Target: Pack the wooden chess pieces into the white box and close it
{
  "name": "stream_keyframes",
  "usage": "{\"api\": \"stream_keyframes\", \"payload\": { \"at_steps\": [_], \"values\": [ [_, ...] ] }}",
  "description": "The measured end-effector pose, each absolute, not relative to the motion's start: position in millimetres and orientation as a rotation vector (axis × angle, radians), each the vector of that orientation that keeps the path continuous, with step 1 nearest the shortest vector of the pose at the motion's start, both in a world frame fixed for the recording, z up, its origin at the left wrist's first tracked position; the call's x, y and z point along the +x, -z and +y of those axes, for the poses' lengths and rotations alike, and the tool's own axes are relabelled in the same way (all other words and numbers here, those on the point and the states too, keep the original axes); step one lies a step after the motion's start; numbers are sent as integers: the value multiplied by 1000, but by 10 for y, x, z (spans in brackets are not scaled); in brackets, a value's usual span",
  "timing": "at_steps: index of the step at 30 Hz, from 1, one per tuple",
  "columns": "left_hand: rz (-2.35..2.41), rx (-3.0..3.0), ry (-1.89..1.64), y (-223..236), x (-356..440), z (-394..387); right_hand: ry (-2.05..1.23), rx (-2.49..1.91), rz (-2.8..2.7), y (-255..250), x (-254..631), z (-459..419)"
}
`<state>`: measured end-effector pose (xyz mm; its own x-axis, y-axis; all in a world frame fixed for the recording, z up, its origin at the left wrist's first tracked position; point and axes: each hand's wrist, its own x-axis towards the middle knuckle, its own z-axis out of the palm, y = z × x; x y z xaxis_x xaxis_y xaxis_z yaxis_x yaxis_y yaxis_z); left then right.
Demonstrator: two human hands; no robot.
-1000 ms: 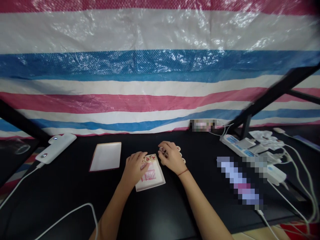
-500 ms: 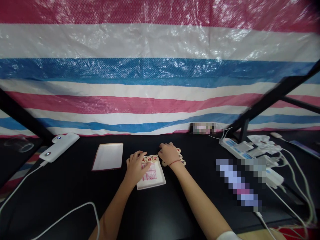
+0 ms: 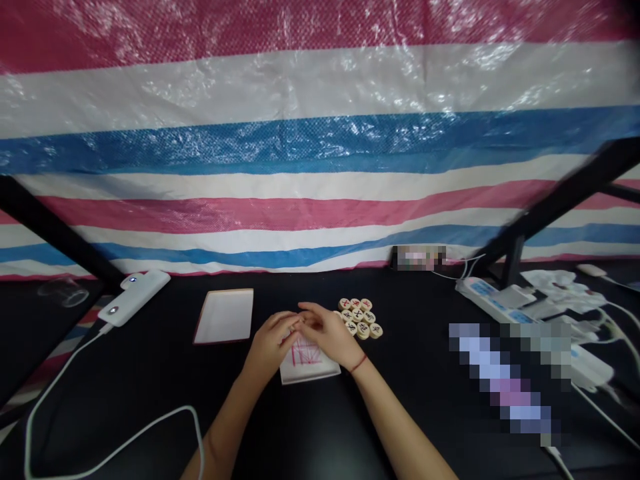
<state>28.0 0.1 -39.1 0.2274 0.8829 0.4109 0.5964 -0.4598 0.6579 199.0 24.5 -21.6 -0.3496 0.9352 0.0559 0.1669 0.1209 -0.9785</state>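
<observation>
A shallow white box [image 3: 315, 377] with pink lines drawn on its floor lies before me. My left hand [image 3: 270, 343] curls over its upper left part. From the other side my right hand [image 3: 333, 337], a red string at the wrist, reaches over the box. The fingertips of both hands meet above the box's far end, closed together. Only a pale sliver shows between them, so what they hold is hidden. Beside my right hand sits a cluster of round xiangqi pieces [image 3: 357, 316] with red and dark characters, partly covered by the hand.
A box lid [image 3: 225, 317] lies inside-up on the left. Farther left are a white device [image 3: 135, 297] with a cable and a clear cup [image 3: 63, 292]. On the right stand a power strip [image 3: 500, 300] with plugs and a blurred-out device [image 3: 500, 377]. A striped sheet [image 3: 300, 213] hangs behind.
My right hand has moved left from the xiangqi pieces to the box and meets my left hand. The row of pieces in the box is now covered. The view has shifted slightly.
</observation>
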Motion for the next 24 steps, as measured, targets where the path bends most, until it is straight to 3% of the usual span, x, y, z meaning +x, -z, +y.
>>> {"api": "stream_keyframes", "payload": {
  "at_steps": [8, 14, 24],
  "values": [
    [1446, 2332, -853, 365, 105, -126, -1362, -1110, -1474, 309, 2156, 284],
    [1615, 2419, -669, 396, 116, -153, -1231, -1101, -1714, 247, 2113, 192],
    [1483, 2172, -950, 330, 59, -98, -743, -923, -2135, 260, 1879, 29]
  ]
}}
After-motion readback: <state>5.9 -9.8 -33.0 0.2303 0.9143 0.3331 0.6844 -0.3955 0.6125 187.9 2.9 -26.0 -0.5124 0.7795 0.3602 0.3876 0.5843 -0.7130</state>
